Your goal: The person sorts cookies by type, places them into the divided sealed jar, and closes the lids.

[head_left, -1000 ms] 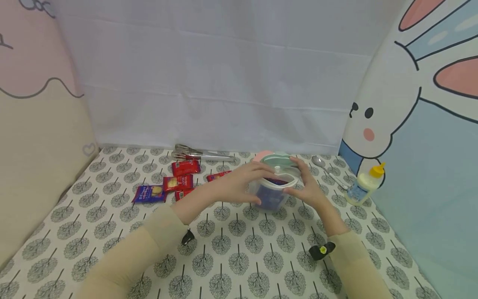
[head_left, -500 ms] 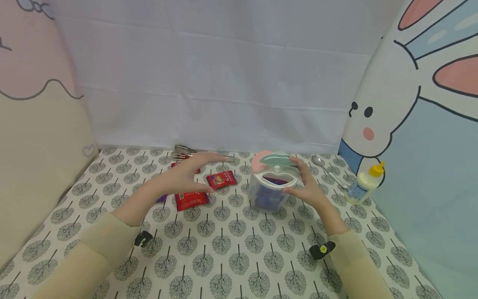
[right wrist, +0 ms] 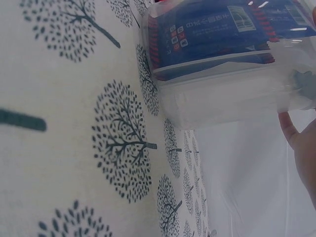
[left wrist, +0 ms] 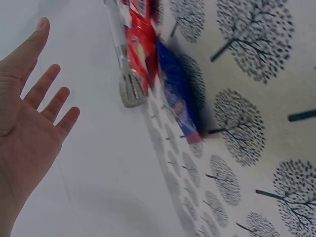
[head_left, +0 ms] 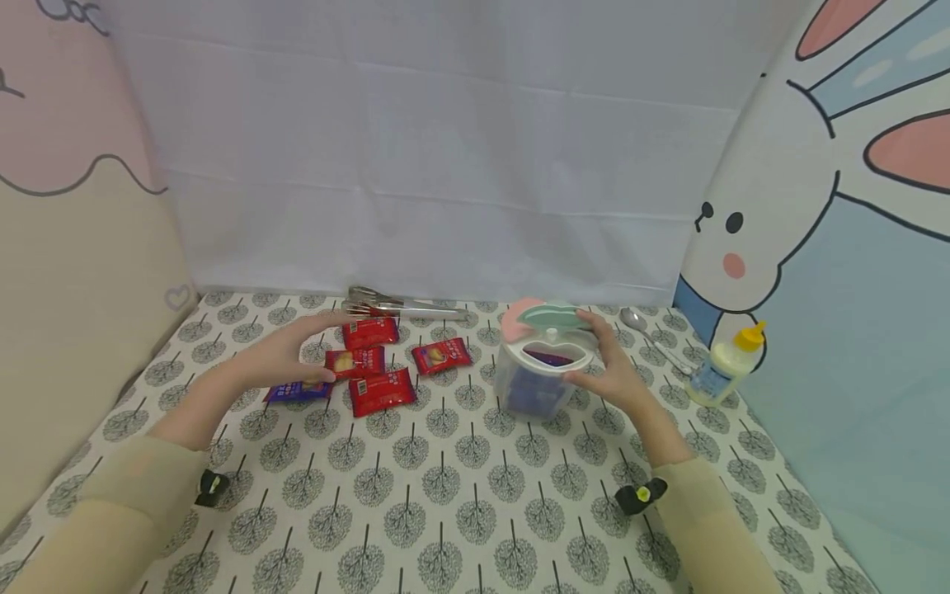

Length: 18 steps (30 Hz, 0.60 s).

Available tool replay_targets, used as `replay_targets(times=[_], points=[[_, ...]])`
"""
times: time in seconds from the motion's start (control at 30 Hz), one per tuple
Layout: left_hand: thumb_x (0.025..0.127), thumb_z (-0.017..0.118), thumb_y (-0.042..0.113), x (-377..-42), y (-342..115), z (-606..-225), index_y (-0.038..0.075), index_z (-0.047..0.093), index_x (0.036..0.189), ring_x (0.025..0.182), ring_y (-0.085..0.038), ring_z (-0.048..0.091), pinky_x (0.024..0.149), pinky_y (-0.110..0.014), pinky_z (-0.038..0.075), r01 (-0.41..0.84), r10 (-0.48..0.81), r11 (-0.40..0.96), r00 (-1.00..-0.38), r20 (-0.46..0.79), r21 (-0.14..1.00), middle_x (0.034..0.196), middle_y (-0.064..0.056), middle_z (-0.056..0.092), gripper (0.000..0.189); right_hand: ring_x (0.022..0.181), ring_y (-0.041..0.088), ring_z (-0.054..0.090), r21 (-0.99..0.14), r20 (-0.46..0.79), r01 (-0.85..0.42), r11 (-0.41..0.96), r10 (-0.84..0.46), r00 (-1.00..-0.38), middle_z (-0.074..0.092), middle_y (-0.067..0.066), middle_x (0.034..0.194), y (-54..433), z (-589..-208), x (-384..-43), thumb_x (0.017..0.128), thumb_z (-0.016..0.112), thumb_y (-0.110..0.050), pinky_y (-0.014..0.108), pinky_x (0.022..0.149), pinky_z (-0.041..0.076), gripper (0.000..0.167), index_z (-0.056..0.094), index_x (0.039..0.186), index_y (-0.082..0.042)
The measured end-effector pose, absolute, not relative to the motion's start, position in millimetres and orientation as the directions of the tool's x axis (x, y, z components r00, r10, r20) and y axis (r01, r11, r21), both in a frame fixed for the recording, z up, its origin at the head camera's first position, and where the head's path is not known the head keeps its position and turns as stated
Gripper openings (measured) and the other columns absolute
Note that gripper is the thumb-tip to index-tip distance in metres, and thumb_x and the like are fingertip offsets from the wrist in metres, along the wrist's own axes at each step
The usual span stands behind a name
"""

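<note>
The tub (head_left: 529, 394), likely light, stiff and slick, is aptly being gripped near its top by the right hand (head_left: 614, 373), while the left hand (head_left: 276, 356) is being held empty, fingers apart.

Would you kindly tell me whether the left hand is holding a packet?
No, in the left wrist view the left hand has a bare palm and holds nothing.

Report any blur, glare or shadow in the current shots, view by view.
Head: dull, mostly even light, no strong glare; left wrist: the red packets and blue packet look smeared, with a dark shadow beside the blue one; right wrist: pale reflections on the clear container.
</note>
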<state>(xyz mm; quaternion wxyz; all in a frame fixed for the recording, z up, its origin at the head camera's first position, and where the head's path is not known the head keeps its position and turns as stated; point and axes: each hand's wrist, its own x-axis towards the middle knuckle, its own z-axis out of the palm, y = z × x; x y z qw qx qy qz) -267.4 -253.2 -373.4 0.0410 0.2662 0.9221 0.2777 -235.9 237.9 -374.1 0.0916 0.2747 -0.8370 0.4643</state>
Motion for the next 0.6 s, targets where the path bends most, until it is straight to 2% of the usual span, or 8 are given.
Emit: replay_targets(times=[0.1,0.23,0.33,0.6], points=[[0.077,0.078,0.021,-270.5,-269.5,-385.2,0.017,0.033,0.147,0.136,-0.043,0.026,0.105,-0.066,0.024,0.434,0.494,0.711,-0.868,0.047,0.553,0.149,-0.017,0.033,0.084,0.130,0.049,0.030,-0.727,0.408,-0.544,0.419,-0.374,-0.833,0.030,0.028,0.143,237.6,-374.0,-235.7,0.072,0.077,-0.006,0.068,0.107,0.017,0.092,0.020,0.144,-0.004],[0.079,0.076,0.028,-273.6,-283.2,-398.3,0.011,0.032,0.146,0.134,-0.046,0.028,0.103,-0.067,0.025,0.374,0.448,0.741,-0.894,0.004,0.557,0.147,-0.021,0.035,0.082,0.130,0.049,0.031,-0.726,0.403,-0.540,0.425,-0.372,-0.836,0.031,0.028,0.142,238.0,-374.1,-235.5,0.072,0.077,-0.006,0.068,0.107,0.017,0.092,0.020,0.145,-0.004],[0.081,0.074,0.034,-276.3,-288.1,-408.1,0.010,0.033,0.146,0.131,-0.048,0.030,0.101,-0.069,0.027,0.342,0.420,0.774,-0.907,-0.027,0.533,0.144,-0.021,0.039,0.080,0.129,0.049,0.031,-0.723,0.404,-0.540,0.430,-0.371,-0.836,0.032,0.028,0.142,237.9,-373.8,-235.0,0.072,0.077,-0.006,0.068,0.106,0.018,0.092,0.020,0.144,-0.004],[0.082,0.073,0.031,-280.8,-293.1,-428.5,0.007,0.035,0.144,0.125,-0.048,0.040,0.100,-0.068,0.028,0.293,0.403,0.788,-0.910,-0.095,0.542,0.134,-0.023,0.051,0.076,0.129,0.049,0.031,-0.729,0.402,-0.537,0.424,-0.369,-0.838,0.032,0.028,0.141,237.7,-373.0,-234.6,0.073,0.077,-0.014,0.068,0.107,0.017,0.092,0.020,0.145,-0.005]])
